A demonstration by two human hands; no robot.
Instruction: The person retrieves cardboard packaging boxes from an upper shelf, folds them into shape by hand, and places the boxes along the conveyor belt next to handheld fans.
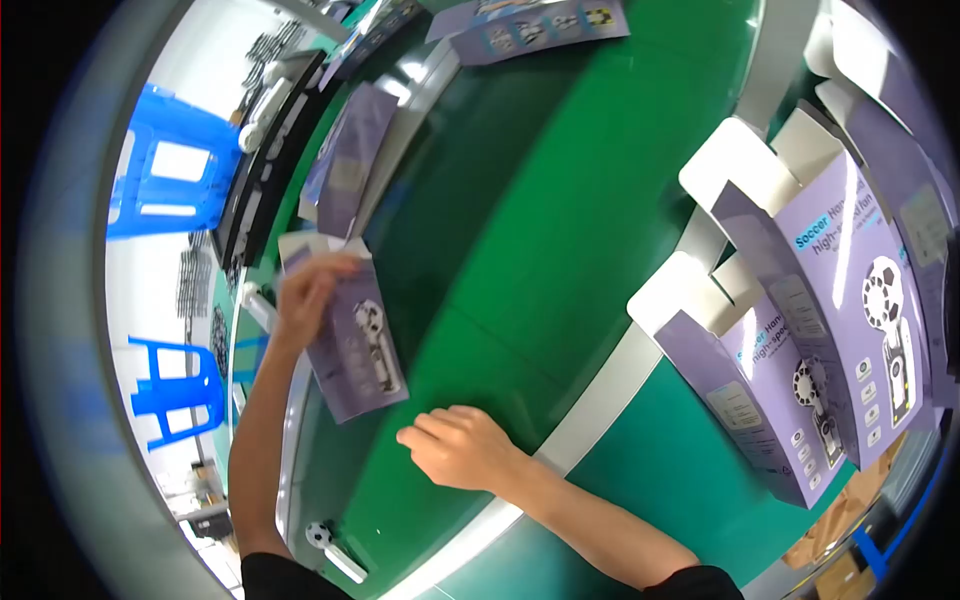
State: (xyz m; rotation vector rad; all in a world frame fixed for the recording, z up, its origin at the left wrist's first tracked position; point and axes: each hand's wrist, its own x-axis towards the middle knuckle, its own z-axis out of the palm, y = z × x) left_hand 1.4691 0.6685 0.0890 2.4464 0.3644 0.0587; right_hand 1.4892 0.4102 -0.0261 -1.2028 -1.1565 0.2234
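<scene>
My left hand (312,292) is at the upper end of a purple fan box (362,340) that lies on the green surface (540,260). The hand is slightly blurred and its fingers are bent over the box near the white flap. My right hand (455,446) is held closed, just right of the box's lower end and apart from it; whether anything is inside it is hidden. A small white fan with a soccer-ball head (319,535) lies at the lower left, below both hands.
Open purple boxes (790,400) stand upright at the right, with white flaps raised. Another purple box (355,160) lies beyond my left hand, and one more (540,35) at the top. Blue stools (180,390) stand at the left. A metal rail (600,400) crosses the surface.
</scene>
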